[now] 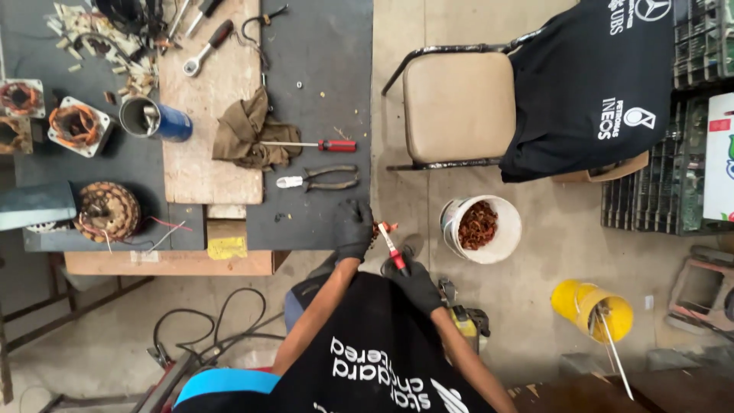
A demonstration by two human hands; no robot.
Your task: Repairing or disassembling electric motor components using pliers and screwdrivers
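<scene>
We grip a red-handled tool [392,248] in our gloved right hand [417,283]; our gloved left hand [353,228], closed on a small part, meets its tip. White bucket [501,229] beside right hand holds copper scrap; work appears underway.

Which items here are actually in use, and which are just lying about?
In use: left hand in a black glove gripping a small part; right hand holding a red-handled tool against it.

Lying about: pliers, red-handled screwdriver, brown rag, wrench, blue can, white bucket, yellow bucket, chair.
</scene>
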